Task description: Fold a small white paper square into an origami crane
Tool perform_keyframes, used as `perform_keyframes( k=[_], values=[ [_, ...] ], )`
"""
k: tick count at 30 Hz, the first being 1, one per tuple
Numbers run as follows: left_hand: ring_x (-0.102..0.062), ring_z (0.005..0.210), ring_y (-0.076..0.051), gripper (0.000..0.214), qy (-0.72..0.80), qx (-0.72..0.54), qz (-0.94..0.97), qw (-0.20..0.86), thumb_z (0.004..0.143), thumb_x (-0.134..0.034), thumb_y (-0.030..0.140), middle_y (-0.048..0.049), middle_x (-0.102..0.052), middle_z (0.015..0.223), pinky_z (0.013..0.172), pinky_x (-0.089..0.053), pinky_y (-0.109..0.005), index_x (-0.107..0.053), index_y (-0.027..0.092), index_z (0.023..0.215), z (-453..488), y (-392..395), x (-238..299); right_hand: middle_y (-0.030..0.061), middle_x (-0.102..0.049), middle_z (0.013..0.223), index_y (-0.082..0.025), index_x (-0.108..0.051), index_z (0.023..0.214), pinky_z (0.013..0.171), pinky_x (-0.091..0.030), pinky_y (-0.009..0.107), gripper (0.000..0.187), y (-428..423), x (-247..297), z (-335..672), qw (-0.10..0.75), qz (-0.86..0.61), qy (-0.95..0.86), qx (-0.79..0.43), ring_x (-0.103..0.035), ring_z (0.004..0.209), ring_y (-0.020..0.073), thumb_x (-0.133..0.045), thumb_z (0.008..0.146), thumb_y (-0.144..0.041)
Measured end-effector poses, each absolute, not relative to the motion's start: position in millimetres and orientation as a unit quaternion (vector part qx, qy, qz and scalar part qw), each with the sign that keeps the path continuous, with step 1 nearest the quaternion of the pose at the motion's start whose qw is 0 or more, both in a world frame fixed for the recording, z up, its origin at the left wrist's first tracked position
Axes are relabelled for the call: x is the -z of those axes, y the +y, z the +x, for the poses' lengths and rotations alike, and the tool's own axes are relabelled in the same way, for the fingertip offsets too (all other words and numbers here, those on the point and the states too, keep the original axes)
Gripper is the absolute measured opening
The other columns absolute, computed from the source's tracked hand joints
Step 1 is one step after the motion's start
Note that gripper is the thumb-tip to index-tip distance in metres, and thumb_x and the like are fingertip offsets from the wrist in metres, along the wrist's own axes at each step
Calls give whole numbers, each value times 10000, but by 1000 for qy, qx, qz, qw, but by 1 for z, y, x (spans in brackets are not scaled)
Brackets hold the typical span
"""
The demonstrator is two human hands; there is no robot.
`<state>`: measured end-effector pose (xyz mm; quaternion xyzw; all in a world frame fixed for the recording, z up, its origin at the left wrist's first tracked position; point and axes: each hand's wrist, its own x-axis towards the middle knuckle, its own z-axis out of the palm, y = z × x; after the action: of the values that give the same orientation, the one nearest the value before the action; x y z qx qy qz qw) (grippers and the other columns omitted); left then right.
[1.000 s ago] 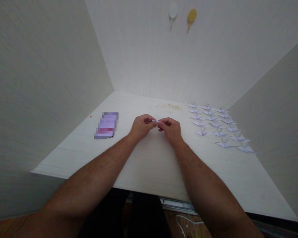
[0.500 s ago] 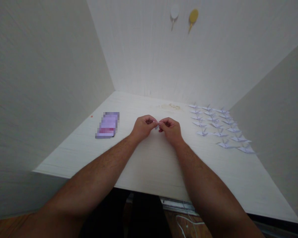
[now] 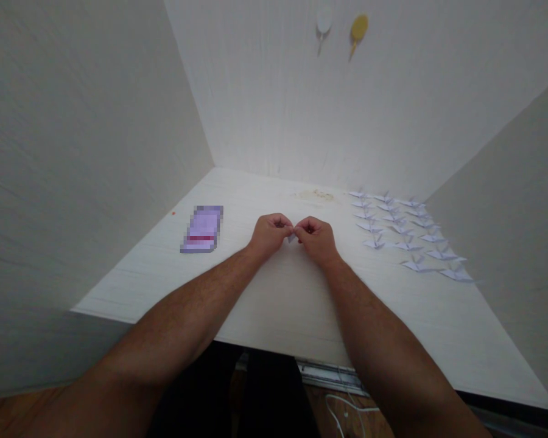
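Observation:
A small piece of folded white paper (image 3: 291, 238) is pinched between my two hands above the middle of the table. My left hand (image 3: 271, 235) grips its left side with thumb and forefinger. On the other side, my right hand (image 3: 316, 238) is closed on it the same way, the fingertips of both hands nearly touching. Most of the paper is hidden by the fingers, so its exact shape cannot be made out. To the right, several white folded paper cranes (image 3: 410, 246) stand in rows on the table.
The white table (image 3: 278, 304) is boxed in by pale walls at left, back and right. A pixelated purple phone-like object (image 3: 204, 226) lies at left. Two wall hooks, one white (image 3: 324, 22) and one yellow (image 3: 359, 28), hang at the back. A white cable (image 3: 347, 401) lies on the floor.
Both hands keep pinching the paper, with the fingertips shifting slightly. A little more of the paper shows below them. The whole view has moved slightly.

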<state>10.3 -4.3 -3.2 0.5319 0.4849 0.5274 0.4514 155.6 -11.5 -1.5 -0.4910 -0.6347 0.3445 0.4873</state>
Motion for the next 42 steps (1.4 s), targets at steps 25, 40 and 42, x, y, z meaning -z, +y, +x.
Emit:
perform_keyframes(
  k=[25, 40, 42],
  values=[
    [-619, 726, -145, 192, 454, -546, 548, 441, 745, -672, 348, -67, -748, 909, 573, -434, -252, -757, 179, 780, 5, -6, 4, -23, -617, 578, -206, -578, 692, 451, -446, 233, 179, -9, -1, 150, 548, -469, -530, -446, -558, 510, 120, -663, 709, -362],
    [-578, 671, -111, 379, 454, -462, 657, 385, 639, -789, 261, -34, -700, 821, 626, -447, -249, -729, 171, 1003, -3, -5, -4, -61, -584, 500, -188, -606, 765, 429, -410, 223, 232, -6, 0, 153, 559, -419, -489, -523, -501, 422, 85, -746, 642, -327],
    [-605, 719, -127, 423, 451, -467, 650, 395, 609, -814, 259, -45, -709, 843, 655, -461, -259, -735, 172, 1015, -2, -5, -5, -64, -589, 500, -193, -610, 782, 427, -415, 225, 241, -6, 0, 154, 567, -411, -472, -535, -506, 419, 89, -754, 631, -313]
  ],
)
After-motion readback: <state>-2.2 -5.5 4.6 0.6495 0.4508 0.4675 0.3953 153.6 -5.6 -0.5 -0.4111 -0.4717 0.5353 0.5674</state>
